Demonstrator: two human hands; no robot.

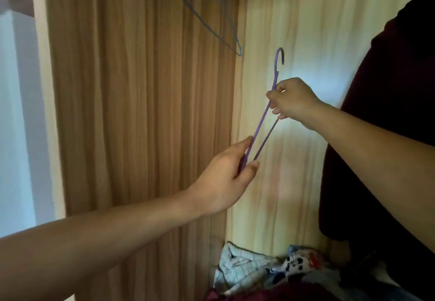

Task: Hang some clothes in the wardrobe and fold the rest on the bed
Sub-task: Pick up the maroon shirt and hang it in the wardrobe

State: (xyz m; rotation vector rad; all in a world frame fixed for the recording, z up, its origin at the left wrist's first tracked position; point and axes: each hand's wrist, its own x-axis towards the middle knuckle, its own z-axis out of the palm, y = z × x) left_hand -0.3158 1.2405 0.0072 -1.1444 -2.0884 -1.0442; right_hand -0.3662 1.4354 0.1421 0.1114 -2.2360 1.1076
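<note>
Smooth purple plastic hanger point(263, 117); matt wood-grain wardrobe wall point(141, 88).

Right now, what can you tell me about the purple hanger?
The purple hanger is thin, plastic-looking and bare of clothes. It is held up in the air, tilted, hook uppermost, seen nearly edge-on. The right hand pinches it just below the hook; the left hand grips its lower end.
</note>
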